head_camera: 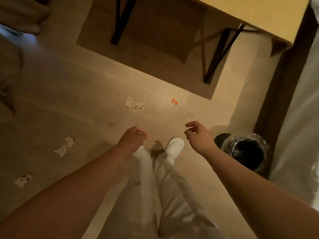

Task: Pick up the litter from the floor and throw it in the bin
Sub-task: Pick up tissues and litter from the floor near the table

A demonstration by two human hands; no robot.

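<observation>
Viewpoint: looking down from head height along both bare forearms to a pale floor (pixel 198 178); the frame is soft with motion blur.
Left hand (pixel 133 138): held out over the floor, fingers curled inward into a loose fist; nothing can be seen in it, though the palm side faces away from the camera.
Right hand (pixel 197 133): held out in the air, thumb and forefinger curved toward each other with a gap between them, other fingers loosely bent; it holds nothing visible.
Bin (pixel 246 150): round, dark inside, lined with a clear plastic bag folded over the rim; stands on the floor just right of the right hand, against a dark vertical panel.
Litter, far: a crumpled pale tissue (pixel 133 104) lies ahead of the hands; a small orange wrapper (pixel 174 101) lies to its right, apart from it, near the edge of the rug.
Litter, left: a twisted tissue scrap (pixel 64 146) lies left of the left forearm; a second crumpled scrap (pixel 22 181) lies nearer the camera and further left.
Person: white trousers and one white shoe (pixel 174 147) visible between the forearms.
Surroundings: a brown rug (pixel 155 66) under a yellow-topped table (pixel 259 12) with dark splayed legs, at the top of the frame.
</observation>
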